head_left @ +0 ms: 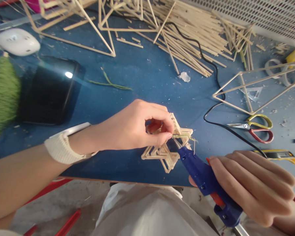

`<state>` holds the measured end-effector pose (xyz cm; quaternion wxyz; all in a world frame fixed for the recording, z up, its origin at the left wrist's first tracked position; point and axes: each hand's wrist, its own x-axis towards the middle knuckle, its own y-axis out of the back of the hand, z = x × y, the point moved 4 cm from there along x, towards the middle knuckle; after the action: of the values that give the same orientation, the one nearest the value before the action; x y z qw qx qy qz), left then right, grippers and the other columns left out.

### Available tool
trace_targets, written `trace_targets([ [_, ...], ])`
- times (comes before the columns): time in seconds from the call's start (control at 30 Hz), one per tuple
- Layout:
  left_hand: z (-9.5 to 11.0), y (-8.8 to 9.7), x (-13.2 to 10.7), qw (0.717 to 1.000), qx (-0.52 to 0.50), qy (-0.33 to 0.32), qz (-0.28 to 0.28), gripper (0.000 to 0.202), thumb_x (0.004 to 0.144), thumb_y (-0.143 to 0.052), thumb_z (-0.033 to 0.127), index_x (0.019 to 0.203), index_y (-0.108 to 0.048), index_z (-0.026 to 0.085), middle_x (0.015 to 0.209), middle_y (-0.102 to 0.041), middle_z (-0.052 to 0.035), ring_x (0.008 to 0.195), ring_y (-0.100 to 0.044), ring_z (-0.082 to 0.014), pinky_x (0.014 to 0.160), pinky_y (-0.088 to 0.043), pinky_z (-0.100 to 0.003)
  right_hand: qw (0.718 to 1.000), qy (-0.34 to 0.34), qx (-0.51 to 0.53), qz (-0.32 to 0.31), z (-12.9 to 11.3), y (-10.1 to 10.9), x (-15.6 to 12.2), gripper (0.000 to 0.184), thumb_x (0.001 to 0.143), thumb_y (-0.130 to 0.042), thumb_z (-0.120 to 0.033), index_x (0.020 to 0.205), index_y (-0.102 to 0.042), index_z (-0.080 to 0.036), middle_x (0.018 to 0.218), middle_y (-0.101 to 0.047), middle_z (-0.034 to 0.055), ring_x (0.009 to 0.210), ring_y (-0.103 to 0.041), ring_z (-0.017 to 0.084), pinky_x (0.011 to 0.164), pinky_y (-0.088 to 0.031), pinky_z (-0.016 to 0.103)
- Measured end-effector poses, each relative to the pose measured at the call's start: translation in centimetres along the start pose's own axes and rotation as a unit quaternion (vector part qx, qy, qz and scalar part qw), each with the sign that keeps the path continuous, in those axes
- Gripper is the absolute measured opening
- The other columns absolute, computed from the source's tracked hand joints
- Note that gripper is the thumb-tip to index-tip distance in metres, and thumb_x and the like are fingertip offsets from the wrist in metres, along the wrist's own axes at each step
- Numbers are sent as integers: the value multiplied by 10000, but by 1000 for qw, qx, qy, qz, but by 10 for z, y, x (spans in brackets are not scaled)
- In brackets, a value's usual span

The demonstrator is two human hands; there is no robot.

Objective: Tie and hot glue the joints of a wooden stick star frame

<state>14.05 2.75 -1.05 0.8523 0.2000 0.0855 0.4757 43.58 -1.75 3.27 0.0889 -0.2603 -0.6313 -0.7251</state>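
A small star-shaped frame of thin wooden sticks (170, 158) rests near the front edge of the blue table. Over it, my left hand (142, 126) is closed in a pinch, thumb against forefinger, on a thin green yarn strand (183, 135) that runs right across the frame. My right hand (253, 185) is wrapped around a blue hot glue gun (199, 173). The gun points up and left, its metal nozzle (177, 143) close to the yarn and my left fingertips. Whether the nozzle touches them, I cannot tell.
Scissors (249, 126), a yellow utility knife (277, 154) and a black cord (217, 78) lie to the right. Loose sticks (186, 42) and larger stick frames (108, 52) spread across the back. On the left are a black phone-like slab (49, 91), green yarn (3, 93) and a white mouse-shaped device (18, 42).
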Motion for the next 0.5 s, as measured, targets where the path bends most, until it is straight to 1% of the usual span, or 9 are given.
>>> trace_targets([
  [0.1,0,0,0,1000,1,-1,0,125,1036,-775,202,930,-834,232,880,-760,9,734,-634,-100,722,-518,-248,1000,12,-17,-6,0,0,7,128,982,-886,-192,869,-855,-243,706,-776,-1,681,-717,204,621,-576,370],
  [0.17,0,1,-1,1000,1,-2,0,125,1036,-776,201,930,-833,232,881,-760,10,736,-636,-99,725,-520,-248,1000,16,-18,-14,0,-1,10,112,968,-875,-160,869,-864,-212,701,-781,18,667,-707,209,620,-577,380],
  [0.27,0,1,-1,1000,3,-1,1,125,1035,-776,200,929,-834,231,880,-760,10,735,-636,-100,724,-518,-249,1000,19,-14,-13,0,-1,10,163,1007,-805,-139,868,-872,-188,698,-785,35,656,-701,211,617,-573,386],
  [0.37,0,0,-1,1000,5,1,0,126,1038,-773,204,931,-836,231,883,-760,7,735,-635,-100,725,-518,-248,1000,17,-17,-5,1,1,10,229,1047,-753,-129,859,-868,-191,686,-776,29,653,-701,204,617,-565,381],
  [0.5,0,0,-1,1000,3,-1,1,129,1038,-772,200,927,-832,229,881,-761,6,733,-633,-99,726,-518,-247,1000,12,-15,-8,1,1,8,215,1064,-740,-135,899,-863,-198,709,-788,22,677,-728,206,627,-573,376],
])
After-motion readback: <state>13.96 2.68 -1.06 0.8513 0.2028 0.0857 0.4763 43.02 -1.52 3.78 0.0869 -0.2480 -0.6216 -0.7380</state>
